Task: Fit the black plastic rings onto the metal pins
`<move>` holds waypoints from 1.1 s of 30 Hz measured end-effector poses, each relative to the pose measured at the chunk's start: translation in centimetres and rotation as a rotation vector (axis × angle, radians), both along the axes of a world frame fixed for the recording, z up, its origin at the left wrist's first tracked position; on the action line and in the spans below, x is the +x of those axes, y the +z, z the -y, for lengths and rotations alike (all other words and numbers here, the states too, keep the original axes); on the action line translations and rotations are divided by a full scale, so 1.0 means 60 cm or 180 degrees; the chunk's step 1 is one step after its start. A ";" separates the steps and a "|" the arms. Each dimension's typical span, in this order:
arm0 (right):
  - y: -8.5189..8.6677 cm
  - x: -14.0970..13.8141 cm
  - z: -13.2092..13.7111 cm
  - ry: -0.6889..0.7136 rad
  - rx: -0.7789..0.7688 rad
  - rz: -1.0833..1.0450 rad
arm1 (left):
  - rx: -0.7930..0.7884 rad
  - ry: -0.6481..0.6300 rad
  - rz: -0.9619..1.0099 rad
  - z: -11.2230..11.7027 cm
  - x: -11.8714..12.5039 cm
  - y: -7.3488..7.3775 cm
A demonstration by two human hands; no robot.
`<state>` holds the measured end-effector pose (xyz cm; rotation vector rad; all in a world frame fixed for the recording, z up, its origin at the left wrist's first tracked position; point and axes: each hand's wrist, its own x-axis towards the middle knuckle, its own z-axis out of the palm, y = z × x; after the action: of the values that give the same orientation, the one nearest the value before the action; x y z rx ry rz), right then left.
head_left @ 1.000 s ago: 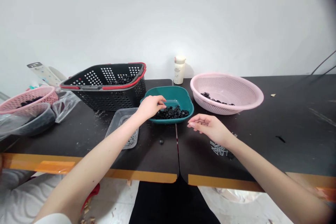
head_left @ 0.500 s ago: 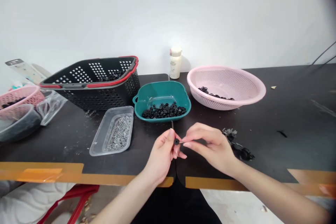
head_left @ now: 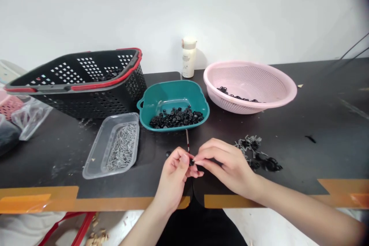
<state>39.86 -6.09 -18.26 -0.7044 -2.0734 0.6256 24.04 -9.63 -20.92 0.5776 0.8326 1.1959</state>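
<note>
A white wall (head_left: 184,4) stands behind a black table (head_left: 317,123), whose near edge is taped in orange. Both hands meet just above that edge, in front of the bowl (head_left: 173,84). The left hand (head_left: 173,175) has its fingers curled, with thumb and forefinger closed on a small black part (head_left: 191,160). The fingertips hide most of the part, so its shape cannot be made out. The right hand (head_left: 227,165) pinches thumb and forefinger together at the same spot, and what lies between them is hidden.

At the far left a bag (head_left: 29,117) and something pink behind it are cut off by the frame. The basket (head_left: 86,84) loses its left corner the same way, and the dark things inside it are too dim to tell.

There is one teal bowl holding a heap of black rings (head_left: 175,117), too many to count. One clear tray (head_left: 95,165) of metal pins (head_left: 122,148) lies just left of the bowl. One pink colander (head_left: 259,80) to its right holds a few black pieces. One white bottle (head_left: 188,57) stands by the wall. One loose pile (head_left: 253,152) of pins and black parts lies near the right hand. Two stray black bits lie on the table, one (head_left: 168,154) near the left hand and one (head_left: 310,138) well off to the right.
</note>
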 end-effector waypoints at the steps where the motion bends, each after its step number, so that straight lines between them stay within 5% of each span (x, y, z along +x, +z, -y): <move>1: -0.001 -0.001 0.000 -0.0013 -0.0086 -0.0098 | -0.0029 0.0017 0.0061 0.001 0.000 -0.001; 11: -0.014 -0.008 -0.001 0.0264 -0.0353 -0.0183 | 0.0025 0.0109 0.0117 0.007 -0.001 -0.012; 15: -0.018 -0.007 -0.003 0.0310 -0.1068 -0.0416 | -0.0057 0.0111 0.0071 0.010 -0.001 -0.010; 20: 0.024 0.019 -0.021 0.0566 -0.1523 -0.0214 | -0.0113 0.0032 0.0045 0.013 -0.013 -0.006; 24: 0.064 0.099 -0.050 -0.0486 -0.1482 0.0703 | 0.0046 0.0243 -0.0173 0.015 -0.036 -0.005; 27: 0.057 0.167 -0.069 -0.1203 -0.1289 0.1566 | 0.0142 0.0343 -0.0360 0.016 -0.049 -0.010; 33: 0.005 0.213 -0.077 -0.1102 -0.1770 0.1820 | 0.0184 0.0108 -0.0769 0.024 -0.050 -0.025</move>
<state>52.65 -1.50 -17.96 -1.6839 -2.1999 0.8807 21.02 -11.07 -22.43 0.7684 1.0175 1.1988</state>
